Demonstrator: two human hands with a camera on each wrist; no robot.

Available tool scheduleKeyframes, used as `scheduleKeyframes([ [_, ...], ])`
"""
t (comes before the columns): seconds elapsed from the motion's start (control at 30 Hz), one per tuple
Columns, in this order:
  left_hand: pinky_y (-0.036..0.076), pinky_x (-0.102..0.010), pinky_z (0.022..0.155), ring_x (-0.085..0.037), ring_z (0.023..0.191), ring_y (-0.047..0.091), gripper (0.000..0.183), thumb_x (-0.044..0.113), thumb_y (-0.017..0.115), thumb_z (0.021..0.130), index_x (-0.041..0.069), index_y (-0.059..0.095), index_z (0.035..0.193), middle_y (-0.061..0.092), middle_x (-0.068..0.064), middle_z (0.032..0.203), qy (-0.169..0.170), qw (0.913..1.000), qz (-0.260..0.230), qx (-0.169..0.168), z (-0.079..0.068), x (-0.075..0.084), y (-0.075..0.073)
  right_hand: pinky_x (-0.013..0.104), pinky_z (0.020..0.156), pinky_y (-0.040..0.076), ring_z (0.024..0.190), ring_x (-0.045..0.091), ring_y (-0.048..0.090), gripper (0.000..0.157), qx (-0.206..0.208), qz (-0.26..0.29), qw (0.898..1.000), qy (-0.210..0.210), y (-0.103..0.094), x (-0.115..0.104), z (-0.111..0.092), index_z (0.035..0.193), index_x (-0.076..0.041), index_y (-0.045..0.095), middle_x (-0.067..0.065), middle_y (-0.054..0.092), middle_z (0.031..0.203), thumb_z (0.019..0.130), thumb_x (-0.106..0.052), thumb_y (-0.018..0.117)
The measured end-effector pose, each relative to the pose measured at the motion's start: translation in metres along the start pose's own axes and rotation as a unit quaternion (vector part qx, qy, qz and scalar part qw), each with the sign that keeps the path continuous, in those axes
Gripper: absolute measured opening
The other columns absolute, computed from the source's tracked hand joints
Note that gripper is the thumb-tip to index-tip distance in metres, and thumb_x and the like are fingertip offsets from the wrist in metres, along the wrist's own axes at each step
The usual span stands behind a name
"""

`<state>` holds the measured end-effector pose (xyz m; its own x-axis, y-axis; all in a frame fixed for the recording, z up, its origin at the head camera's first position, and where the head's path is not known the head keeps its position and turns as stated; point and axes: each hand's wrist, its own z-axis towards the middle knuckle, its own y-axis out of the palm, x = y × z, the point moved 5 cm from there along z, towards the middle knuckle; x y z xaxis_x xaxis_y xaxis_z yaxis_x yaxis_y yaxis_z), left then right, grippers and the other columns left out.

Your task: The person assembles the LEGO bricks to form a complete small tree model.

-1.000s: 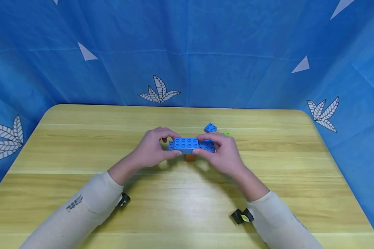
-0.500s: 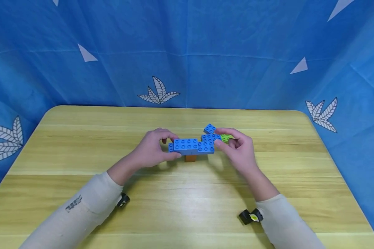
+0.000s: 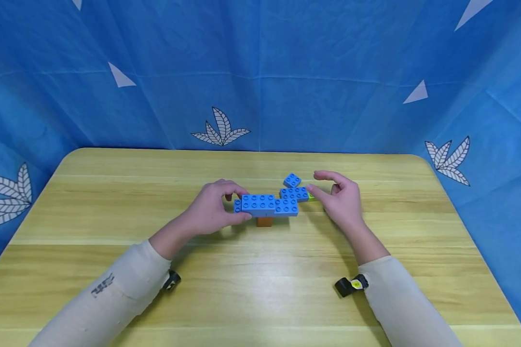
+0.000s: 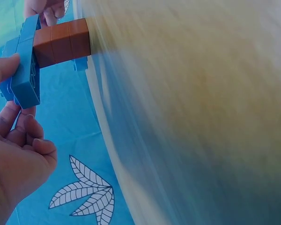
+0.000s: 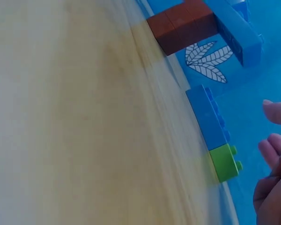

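We find the left hand (image 3: 212,207) gripping the left end of the blue beam (image 3: 259,205), atop 3 brown bricks (image 4: 62,42); we note the right hand (image 3: 342,200), thumb and forefinger parted, near the green brick (image 5: 223,163).

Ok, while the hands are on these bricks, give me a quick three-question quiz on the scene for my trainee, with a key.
1. Which hand grips the raised blue bricks?
2. The column under them is: A green, B orange-brown, C yellow.
3. True or false: the right hand holds nothing.

Key:
1. The left hand.
2. B.
3. True; the right wrist view shows a gap between it and the green brick.
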<state>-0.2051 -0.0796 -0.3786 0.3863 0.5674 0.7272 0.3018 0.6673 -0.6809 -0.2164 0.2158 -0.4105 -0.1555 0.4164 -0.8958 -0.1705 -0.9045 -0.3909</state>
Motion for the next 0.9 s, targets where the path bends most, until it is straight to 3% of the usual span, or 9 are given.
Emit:
scheduleKeyframes([
  [0.1, 0.043, -0.038, 0.069, -0.020, 0.089, 0.050, 0.040, 0.026, 0.087, 0.078, 0.014, 0.073, 0.113, 0.064, 0.006, 0.103, 0.006, 1.0000, -0.002, 0.003, 0.000, 0.000, 0.000, 0.033, 0.047, 0.030, 0.049, 0.022, 0.029, 0.043, -0.015, -0.043, 0.999, 0.017, 0.007, 0.005, 0.008, 0.120, -0.012, 0.072, 0.002, 0.070, 0.115, 0.084, -0.033, 0.083],
  [0.17, 0.042, -0.038, 0.069, -0.020, 0.089, 0.050, 0.040, 0.026, 0.087, 0.078, 0.013, 0.073, 0.113, 0.065, 0.006, 0.102, 0.011, 0.9999, -0.005, 0.003, 0.000, 0.000, 0.000, 0.033, 0.058, 0.039, 0.060, 0.022, 0.045, 0.048, -0.027, -0.061, 0.997, 0.029, 0.012, 0.008, 0.012, 0.122, -0.012, 0.071, 0.000, 0.069, 0.117, 0.084, -0.038, 0.082],
  [0.27, 0.042, -0.037, 0.068, -0.020, 0.088, 0.050, 0.040, 0.026, 0.087, 0.078, 0.013, 0.073, 0.113, 0.065, 0.005, 0.101, 0.013, 0.9999, -0.006, 0.004, 0.000, 0.000, 0.000, 0.040, 0.079, 0.046, 0.093, 0.024, 0.060, 0.052, -0.039, -0.092, 0.994, 0.039, 0.018, 0.008, 0.018, 0.122, -0.014, 0.071, -0.003, 0.068, 0.117, 0.081, -0.045, 0.082],
  [0.33, 0.042, -0.037, 0.068, -0.020, 0.088, 0.050, 0.040, 0.026, 0.087, 0.078, 0.013, 0.073, 0.113, 0.065, 0.005, 0.101, 0.012, 0.9999, -0.006, 0.004, 0.000, 0.001, 0.000, 0.045, 0.093, 0.043, 0.116, 0.022, 0.056, 0.053, -0.045, -0.108, 0.992, 0.042, 0.022, 0.008, 0.022, 0.122, -0.015, 0.071, -0.002, 0.068, 0.118, 0.081, -0.045, 0.083],
  [0.63, 0.043, -0.038, 0.070, -0.020, 0.088, 0.050, 0.039, 0.026, 0.087, 0.079, 0.012, 0.073, 0.113, 0.065, 0.006, 0.101, 0.008, 1.0000, -0.005, 0.000, -0.002, 0.001, 0.001, 0.046, 0.096, 0.044, 0.118, 0.026, 0.056, 0.049, -0.077, -0.161, 0.981, 0.072, 0.033, 0.011, 0.033, 0.119, -0.015, 0.072, 0.001, 0.068, 0.118, 0.081, -0.044, 0.083],
  [0.9, 0.042, -0.038, 0.070, -0.020, 0.088, 0.050, 0.040, 0.026, 0.087, 0.078, 0.012, 0.073, 0.113, 0.065, 0.006, 0.100, 0.009, 1.0000, -0.003, -0.001, 0.001, 0.001, -0.001, 0.046, 0.100, 0.041, 0.120, 0.028, 0.054, 0.043, -0.102, -0.147, 0.981, 0.079, 0.032, 0.013, 0.046, 0.118, -0.012, 0.072, 0.004, 0.069, 0.116, 0.083, -0.037, 0.082],
])
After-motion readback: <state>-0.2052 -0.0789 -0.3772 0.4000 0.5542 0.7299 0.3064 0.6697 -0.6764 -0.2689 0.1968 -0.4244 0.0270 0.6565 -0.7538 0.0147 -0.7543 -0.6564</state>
